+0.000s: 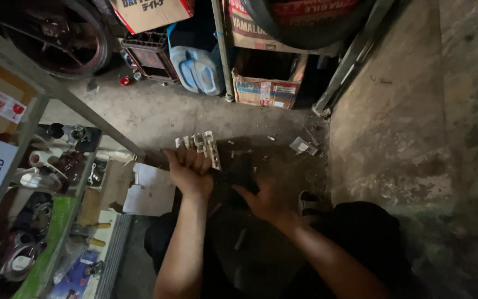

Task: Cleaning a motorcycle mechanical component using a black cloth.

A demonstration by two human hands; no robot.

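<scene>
My left hand is closed around a pale, ribbed metal part whose upper end sticks out above the fist. My right hand rests lower and to the right, its fingers on a dark object on the floor; the shadow hides what that object is. Both forearms reach forward over my dark-clothed knees.
A metal shelf rack with small parts and boxes stands at left. Cardboard boxes, a blue jerrycan and a black crate sit ahead. A wheel is at top left. A concrete wall rises at right. Scraps litter the floor.
</scene>
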